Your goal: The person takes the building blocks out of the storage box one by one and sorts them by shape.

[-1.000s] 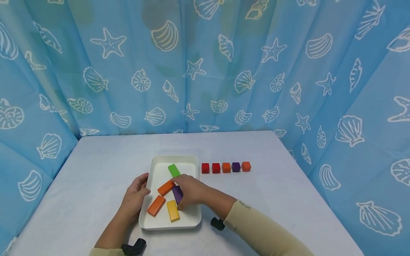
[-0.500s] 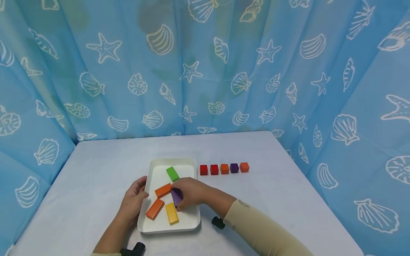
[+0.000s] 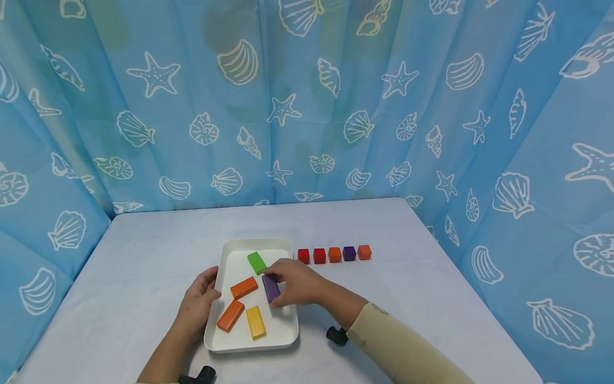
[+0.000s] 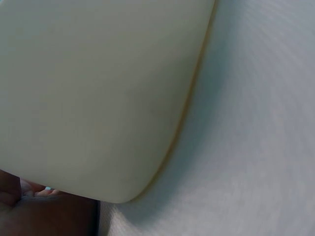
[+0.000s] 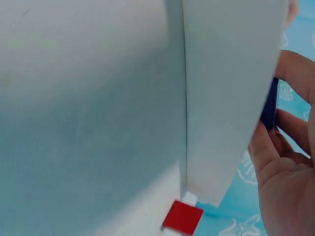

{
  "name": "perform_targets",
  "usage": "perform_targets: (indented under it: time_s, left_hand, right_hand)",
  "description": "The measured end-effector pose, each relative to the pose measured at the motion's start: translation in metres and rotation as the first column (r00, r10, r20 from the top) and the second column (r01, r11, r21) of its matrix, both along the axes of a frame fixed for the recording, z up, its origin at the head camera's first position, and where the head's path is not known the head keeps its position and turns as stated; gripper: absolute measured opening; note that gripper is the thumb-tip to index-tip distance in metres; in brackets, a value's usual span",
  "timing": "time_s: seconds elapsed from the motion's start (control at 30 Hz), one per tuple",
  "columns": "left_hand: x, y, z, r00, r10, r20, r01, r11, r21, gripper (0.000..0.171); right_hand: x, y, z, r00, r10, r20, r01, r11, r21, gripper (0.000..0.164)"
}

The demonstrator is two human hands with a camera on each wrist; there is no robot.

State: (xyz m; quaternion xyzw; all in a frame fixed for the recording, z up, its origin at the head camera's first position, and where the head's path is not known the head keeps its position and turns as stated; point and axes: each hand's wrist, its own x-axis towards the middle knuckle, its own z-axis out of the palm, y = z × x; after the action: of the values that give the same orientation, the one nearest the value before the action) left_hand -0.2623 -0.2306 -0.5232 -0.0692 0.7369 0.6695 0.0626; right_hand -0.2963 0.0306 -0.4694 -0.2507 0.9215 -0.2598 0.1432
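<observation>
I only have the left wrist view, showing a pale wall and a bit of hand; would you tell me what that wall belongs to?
Observer: It is the left side of a white tray on the table; the left hand holds that rim.
Operator: Thank you. What is inside the tray?
Observer: Five flat blocks: a green block, two orange blocks, a yellow block and a purple block.
Operator: And what is the other hand doing?
Observer: The right hand pinches the purple block, tilted up on its edge, inside the tray.
Operator: Is there anything outside the tray?
Observer: A row of five small cubes lies right of it.
</observation>
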Motion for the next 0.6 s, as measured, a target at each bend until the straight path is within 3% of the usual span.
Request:
perform_targets:
  time_s: [0.37,0.6]
  left_hand:
    - [0.003,-0.001,0.001,1.000,-0.001,-0.004,0.001,1.000,-0.011,0.069]
    - [0.001,0.000,0.000,1.000,0.004,-0.007,-0.004,1.000,0.003,0.068]
  right_hand:
    - [0.007,0.032,0.009,0.995,-0.098,-0.013,0.098,0.995,-0.025,0.076]
    - [0.015,0.058,0.005,0.986,-0.164,-0.029,0.162,0.986,-0.046,0.078]
